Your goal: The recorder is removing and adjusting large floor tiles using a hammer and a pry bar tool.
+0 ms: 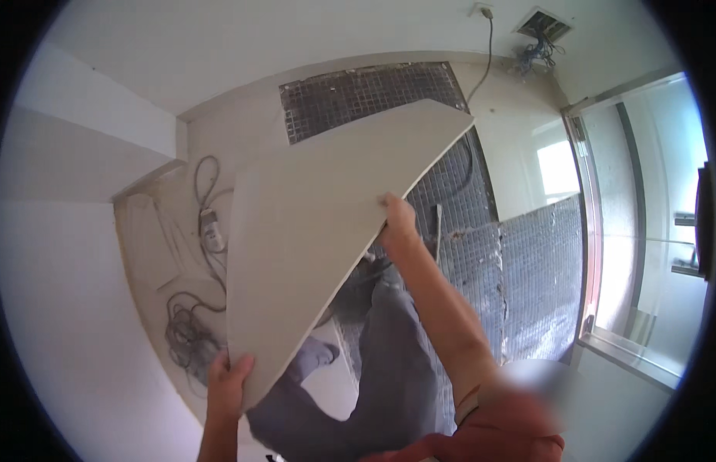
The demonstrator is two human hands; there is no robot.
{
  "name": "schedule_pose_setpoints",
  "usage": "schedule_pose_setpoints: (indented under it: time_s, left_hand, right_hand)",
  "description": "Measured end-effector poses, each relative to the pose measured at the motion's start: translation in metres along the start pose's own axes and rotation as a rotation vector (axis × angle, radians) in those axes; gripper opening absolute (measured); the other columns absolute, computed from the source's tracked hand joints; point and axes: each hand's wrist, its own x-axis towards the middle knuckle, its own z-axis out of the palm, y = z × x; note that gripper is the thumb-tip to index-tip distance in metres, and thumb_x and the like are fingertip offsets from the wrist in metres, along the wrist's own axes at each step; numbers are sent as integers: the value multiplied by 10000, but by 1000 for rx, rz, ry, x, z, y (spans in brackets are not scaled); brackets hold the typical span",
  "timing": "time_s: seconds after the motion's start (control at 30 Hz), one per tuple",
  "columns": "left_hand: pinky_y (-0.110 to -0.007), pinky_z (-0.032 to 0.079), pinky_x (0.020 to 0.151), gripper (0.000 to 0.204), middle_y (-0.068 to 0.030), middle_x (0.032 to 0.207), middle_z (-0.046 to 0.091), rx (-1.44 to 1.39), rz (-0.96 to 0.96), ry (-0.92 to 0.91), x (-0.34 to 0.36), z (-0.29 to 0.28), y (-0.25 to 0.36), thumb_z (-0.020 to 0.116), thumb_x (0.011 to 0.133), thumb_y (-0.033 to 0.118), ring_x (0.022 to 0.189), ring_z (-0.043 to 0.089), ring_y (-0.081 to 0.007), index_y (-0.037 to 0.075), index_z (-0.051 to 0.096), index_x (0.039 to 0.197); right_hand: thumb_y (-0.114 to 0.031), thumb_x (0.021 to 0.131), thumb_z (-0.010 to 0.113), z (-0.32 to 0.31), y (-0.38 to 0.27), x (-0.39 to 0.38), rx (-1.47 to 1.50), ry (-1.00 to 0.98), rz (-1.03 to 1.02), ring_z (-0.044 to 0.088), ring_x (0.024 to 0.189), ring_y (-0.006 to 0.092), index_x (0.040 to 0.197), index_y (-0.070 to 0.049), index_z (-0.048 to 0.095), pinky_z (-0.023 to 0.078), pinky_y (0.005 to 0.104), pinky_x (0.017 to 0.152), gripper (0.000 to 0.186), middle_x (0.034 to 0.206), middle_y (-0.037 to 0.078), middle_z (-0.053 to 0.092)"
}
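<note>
Slab [312,204], judged heavy, stiff and brittle, warranted edge holds: left hand [228,383] pinched its near corner between thumb and fingers, right hand [399,219] its long edge likewise.

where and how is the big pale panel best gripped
Probably by its edges, coming from the near side: the panel is broad, flat and thin, with no handle showing. The left hand suits the narrow near corner, the right hand the long slanting right edge, spaced well apart to steady the wide sheet.
</note>
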Motion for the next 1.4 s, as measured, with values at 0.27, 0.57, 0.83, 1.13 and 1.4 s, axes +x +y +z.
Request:
schedule_pose_setpoints:
  time_s: [0.27,0.57,0.83,1.13,1.4]
  left_hand:
    - [-334,507,770,373,-137,977,651,25,-414,212,-261,-32,75,631,810,165,865,623,-188,-80,574,1086]
    - [-386,478,776,537,-234,948,643,-242,-505,344,-472,-11,22,646,776,370,876,631,-313,-106,594,1017]
    - [-338,497,755,471,-204,927,650,-845,-619,483,-624,63,-127,670,780,286,829,637,-249,-121,601,1007]
    - [-328,498,762,403,-143,948,654,-1470,-620,674,-759,155,-295,657,827,253,835,625,-184,-71,602,1062]
    - [-304,513,709,324,-135,936,651,-1932,-789,1030,-842,145,-303,592,851,137,790,631,-179,-89,577,1082]
  right_hand:
    - [-104,818,555,12,-19,-202,-495,-133,233,597,944,314,1105,37,514,514,449,800,323,1044,159,579]
    - [-89,857,496,26,-67,-350,-928,-289,707,548,1078,340,1222,57,434,491,501,890,398,1156,187,540]
    - [-102,877,480,-28,-5,-470,-1416,-372,886,530,1097,333,1248,47,423,460,454,944,404,1172,185,535]
    - [-62,840,532,-135,131,-610,-1938,-669,874,574,1022,297,1189,28,475,467,436,919,365,1122,143,568]
    - [-102,779,600,-275,279,-627,-2195,-1936,931,594,930,301,1101,-35,551,461,424,854,333,1045,118,599]
